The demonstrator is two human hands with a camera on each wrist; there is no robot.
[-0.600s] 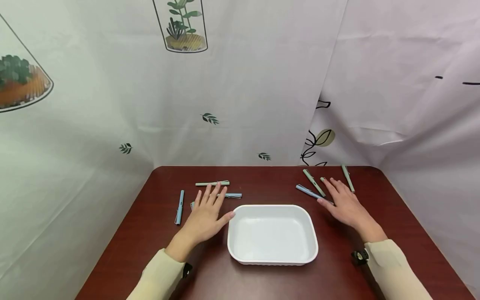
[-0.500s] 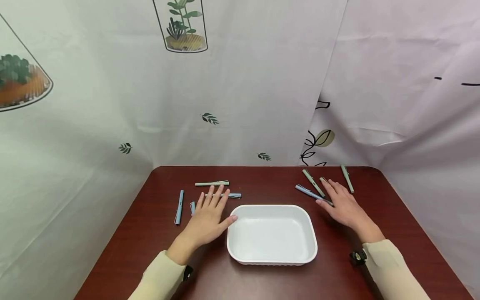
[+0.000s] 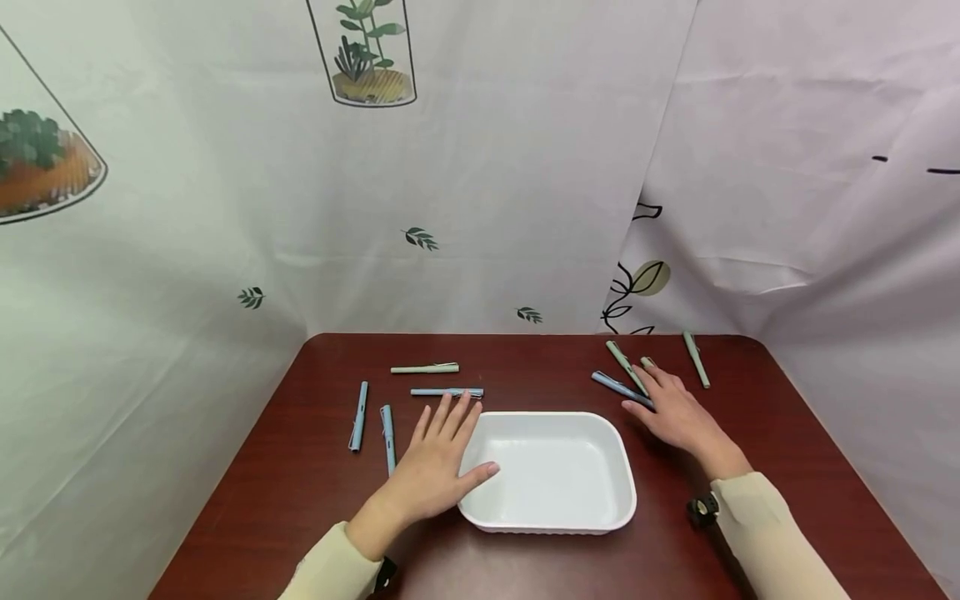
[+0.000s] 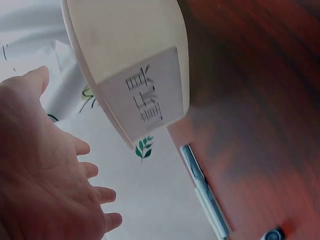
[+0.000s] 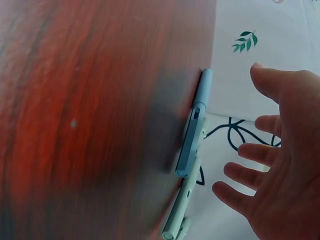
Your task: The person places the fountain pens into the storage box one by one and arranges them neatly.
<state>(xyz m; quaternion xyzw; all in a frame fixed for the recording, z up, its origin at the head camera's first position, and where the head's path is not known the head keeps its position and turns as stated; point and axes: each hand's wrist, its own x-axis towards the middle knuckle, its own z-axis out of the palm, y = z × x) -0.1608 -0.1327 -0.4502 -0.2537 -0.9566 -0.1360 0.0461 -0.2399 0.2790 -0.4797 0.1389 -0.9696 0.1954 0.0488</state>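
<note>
My left hand (image 3: 431, 473) hovers with fingers spread at the left rim of a white rectangular dish (image 3: 547, 471); the left wrist view shows it holding nothing. Beyond it lie a blue pen (image 3: 446, 392) and a light green pen (image 3: 424, 369). Two more blue pens, one upright in view (image 3: 358, 417) and one partly behind the hand (image 3: 387, 437), lie to its left. Above the table at the right, my right hand (image 3: 678, 417) has loose, extended fingers. Nearest it are a blue pen (image 3: 618, 387), a green pen (image 3: 624, 363) and another green pen (image 3: 648, 362), mostly hidden.
A further green pen (image 3: 696, 360) lies near the back right of the dark red table (image 3: 540, 367). Light printed cloth (image 3: 480, 183) hangs behind and on both sides. A paper label (image 4: 145, 95) with handwritten characters is on the dish's side.
My left hand has moved right and nearer the body, over the dish's rim, uncovering more of the blue pens. The right hand has shifted slightly left. The pens have stayed put.
</note>
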